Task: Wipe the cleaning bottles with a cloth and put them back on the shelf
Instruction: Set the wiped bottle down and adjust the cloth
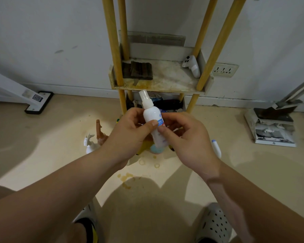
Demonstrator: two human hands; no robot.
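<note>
A small white spray bottle (152, 114) with a clear cap and a blue label is held upright, tilted slightly left, in front of the shelf (167, 83). My left hand (130, 134) grips its body from the left, thumb across the front. My right hand (186, 135) pinches it from the right at the label. On the floor below stand a white trigger sprayer (89, 143), a brown bottle (100, 132) and a white bottle with a blue tip (216, 148). A dark folded cloth (140, 70) lies on the shelf tray.
The shelf has yellow wooden posts (112, 41); a white spray head (192, 65) lies on its tray, and dark items fill the lower tier. A wall socket (225, 69) is to the right, a dustpan (272, 127) at far right, a white stand base (37, 102) at left. Stains mark the floor.
</note>
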